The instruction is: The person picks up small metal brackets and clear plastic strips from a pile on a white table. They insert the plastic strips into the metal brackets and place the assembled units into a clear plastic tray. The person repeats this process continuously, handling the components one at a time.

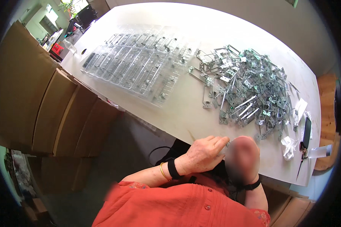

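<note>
At the table's near edge my left hand [202, 154] is closed, its fingertips brought together beside my right hand. A small shiny bit shows at those fingertips, too small to name. My right hand [243, 157] is raised close by, but a blur covers most of it and hides its fingers. Just beyond both hands lies a large heap of thin metal brackets [250, 87], tangled together, some with greenish reflections. Farther left, clear plastic trays [134, 68] with long compartments lie on the white table [170, 123]; metal pieces show in several compartments.
Crumpled white tissue [289, 147] and a black object [307, 132] lie by the table's right edge, near a clear plastic piece [320, 151]. Large cardboard boxes [21, 90] stand along the left. A clear bottle [69, 46] is at the far left corner. A wooden stool [327, 90] stands right.
</note>
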`<state>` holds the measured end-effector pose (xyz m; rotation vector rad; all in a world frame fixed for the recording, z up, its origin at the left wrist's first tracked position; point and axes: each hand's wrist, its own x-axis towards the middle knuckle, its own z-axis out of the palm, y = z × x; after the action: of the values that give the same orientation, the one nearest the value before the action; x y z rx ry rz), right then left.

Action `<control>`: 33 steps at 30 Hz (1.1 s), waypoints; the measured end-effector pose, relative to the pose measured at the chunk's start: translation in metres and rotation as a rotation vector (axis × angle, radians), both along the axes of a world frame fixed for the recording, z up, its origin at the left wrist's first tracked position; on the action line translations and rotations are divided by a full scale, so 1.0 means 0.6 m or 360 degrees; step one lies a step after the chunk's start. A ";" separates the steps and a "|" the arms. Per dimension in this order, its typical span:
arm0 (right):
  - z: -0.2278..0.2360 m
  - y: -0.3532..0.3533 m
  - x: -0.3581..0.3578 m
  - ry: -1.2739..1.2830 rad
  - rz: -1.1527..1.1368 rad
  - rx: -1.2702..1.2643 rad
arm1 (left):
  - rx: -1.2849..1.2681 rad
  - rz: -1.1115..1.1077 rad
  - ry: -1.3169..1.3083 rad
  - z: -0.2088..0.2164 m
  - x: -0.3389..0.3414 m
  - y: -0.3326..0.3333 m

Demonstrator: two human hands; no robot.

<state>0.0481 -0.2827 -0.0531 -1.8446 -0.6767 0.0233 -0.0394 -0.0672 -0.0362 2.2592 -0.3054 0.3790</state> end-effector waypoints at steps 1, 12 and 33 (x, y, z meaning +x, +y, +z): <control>0.000 0.002 0.000 -0.0007 0.0002 0.0010 | 0.0003 0.0000 0.0003 -0.001 0.000 0.000; 0.001 0.002 -0.001 -0.0044 0.0001 -0.0002 | -0.0015 0.0007 -0.0027 -0.004 -0.003 0.001; -0.003 0.001 0.001 -0.0079 0.0024 0.0026 | -0.0014 -0.0026 -0.0025 -0.009 -0.001 0.003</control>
<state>0.0489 -0.2818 -0.0551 -1.8293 -0.7236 -0.0178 -0.0401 -0.0652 -0.0416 2.2448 -0.3291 0.3889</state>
